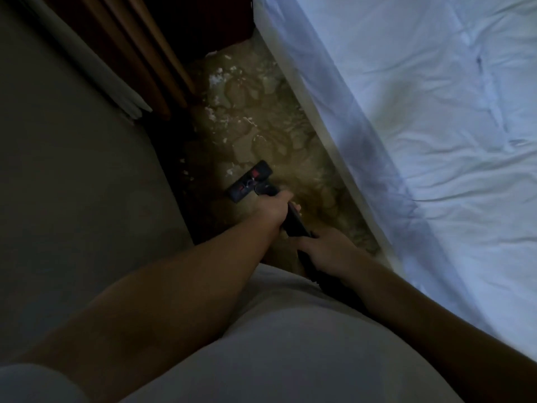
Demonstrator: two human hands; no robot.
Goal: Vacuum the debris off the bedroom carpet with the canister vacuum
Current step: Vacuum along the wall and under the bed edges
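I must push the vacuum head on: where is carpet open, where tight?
Open: the carpet ahead of the vacuum head, between curtain and bed, strewn with debris. Tight: by the bed, where left hand and right hand hold the wand.

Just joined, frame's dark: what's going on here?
A person is vacuuming the strip of patterned carpet between the bed and the curtain. Left grip holds the wand low, right grip holds it nearer the body. The floor head rests on the carpet; white debris lies ahead of it, not yet picked up.
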